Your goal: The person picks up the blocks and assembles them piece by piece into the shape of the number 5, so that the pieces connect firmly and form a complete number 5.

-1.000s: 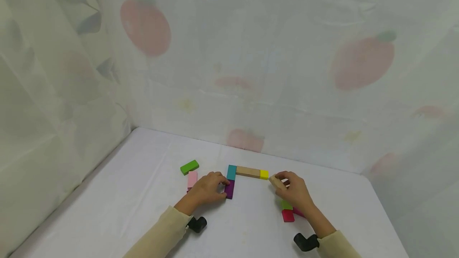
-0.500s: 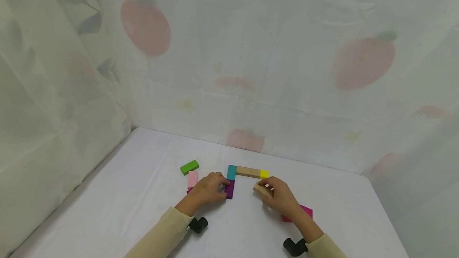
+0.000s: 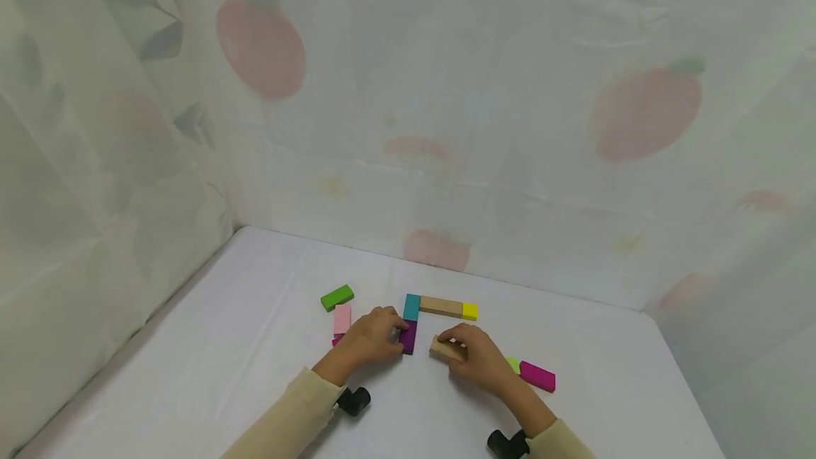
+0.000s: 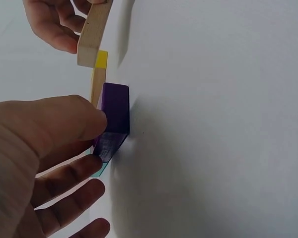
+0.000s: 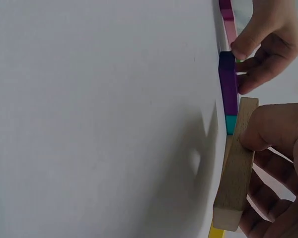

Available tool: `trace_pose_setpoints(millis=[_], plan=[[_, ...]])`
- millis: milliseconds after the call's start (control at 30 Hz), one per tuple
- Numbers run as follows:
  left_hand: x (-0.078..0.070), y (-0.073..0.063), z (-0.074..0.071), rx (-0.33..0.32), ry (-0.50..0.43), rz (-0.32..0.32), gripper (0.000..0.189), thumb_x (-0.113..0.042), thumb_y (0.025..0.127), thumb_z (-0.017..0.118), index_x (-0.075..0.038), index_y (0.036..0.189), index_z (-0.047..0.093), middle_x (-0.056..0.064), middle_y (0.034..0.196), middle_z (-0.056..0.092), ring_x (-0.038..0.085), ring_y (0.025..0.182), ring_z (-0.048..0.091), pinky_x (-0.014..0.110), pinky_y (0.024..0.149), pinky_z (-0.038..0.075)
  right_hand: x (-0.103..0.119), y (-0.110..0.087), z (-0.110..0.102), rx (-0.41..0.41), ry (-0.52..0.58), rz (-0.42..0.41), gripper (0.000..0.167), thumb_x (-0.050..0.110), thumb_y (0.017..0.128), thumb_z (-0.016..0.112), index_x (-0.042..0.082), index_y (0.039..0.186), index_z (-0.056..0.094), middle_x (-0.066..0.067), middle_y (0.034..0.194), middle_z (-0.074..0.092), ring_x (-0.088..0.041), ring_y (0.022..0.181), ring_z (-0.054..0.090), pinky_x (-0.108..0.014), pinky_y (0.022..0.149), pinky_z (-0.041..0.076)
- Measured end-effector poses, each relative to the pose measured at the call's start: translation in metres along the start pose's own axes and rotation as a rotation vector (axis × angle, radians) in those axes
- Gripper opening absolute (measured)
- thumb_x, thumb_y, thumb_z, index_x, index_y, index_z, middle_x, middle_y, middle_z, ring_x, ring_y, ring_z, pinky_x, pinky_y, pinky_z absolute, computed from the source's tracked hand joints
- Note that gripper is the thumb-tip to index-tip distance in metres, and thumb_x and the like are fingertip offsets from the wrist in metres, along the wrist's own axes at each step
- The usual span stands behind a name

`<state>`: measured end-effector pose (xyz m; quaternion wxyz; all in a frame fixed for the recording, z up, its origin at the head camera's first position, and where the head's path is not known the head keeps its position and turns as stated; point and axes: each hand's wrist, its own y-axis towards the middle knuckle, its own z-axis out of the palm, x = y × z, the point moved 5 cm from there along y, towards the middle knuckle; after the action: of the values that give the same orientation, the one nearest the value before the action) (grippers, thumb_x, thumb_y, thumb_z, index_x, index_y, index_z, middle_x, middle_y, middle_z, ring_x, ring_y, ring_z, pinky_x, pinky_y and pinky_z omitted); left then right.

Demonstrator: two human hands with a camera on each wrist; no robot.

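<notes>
My left hand [image 3: 368, 336] pinches a purple wooden block [image 3: 407, 337] between thumb and fingertips as it lies on the white table. The purple block meets a teal block [image 3: 411, 307] end to end. From the teal one, a plain wooden block [image 3: 441, 306] runs right to a small yellow block [image 3: 469, 311]. My right hand [image 3: 479, 358] holds another plain wooden block [image 5: 237, 163] between thumb and fingers, just right of the purple block. This held block is apart from the purple one, and its shadow falls on the tabletop in the right wrist view.
Left of the left hand lie a green block [image 3: 337, 297] and a pink block [image 3: 342, 319], with a purple-magenta block [image 3: 336, 339] partly hidden below. Behind the right wrist are a lime block [image 3: 513, 365], mostly covered, and a magenta block [image 3: 537, 376]. A printed curtain [image 3: 510, 232] borders the table's back.
My right hand has carried the plain wooden block left and toward me, from beside the yellow block to near the purple one. The left hand has stayed in place.
</notes>
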<state>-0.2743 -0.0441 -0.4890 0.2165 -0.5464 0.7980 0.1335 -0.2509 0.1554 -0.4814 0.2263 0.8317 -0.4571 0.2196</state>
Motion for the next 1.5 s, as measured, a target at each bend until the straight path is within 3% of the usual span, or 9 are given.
trace_pose_setpoints(millis=[567,1500], plan=[[-0.003,0.0,-0.001,-0.024,0.047,0.029,0.034,-0.024,0.078,0.078,-0.013,0.11,0.072,-0.001,0.101,0.062,0.015,0.094,0.057,0.034,0.083,0.053,0.01,0.01,0.021,0.088,0.037,0.022,0.034,0.002,0.077,0.071,0.01,0.111,0.068,0.0,0.109,0.068,-0.011,0.093,0.058,-0.029,0.084,0.053],[-0.004,0.001,0.0,-0.049,0.078,0.075,0.034,-0.023,0.079,0.076,-0.012,0.11,0.072,0.0,0.1,0.062,0.013,0.091,0.056,0.031,0.077,0.051,0.013,0.017,0.024,0.098,0.023,0.046,0.032,0.003,0.078,0.071,0.008,0.109,0.069,-0.001,0.105,0.066,-0.012,0.09,0.059,-0.029,0.083,0.052]])
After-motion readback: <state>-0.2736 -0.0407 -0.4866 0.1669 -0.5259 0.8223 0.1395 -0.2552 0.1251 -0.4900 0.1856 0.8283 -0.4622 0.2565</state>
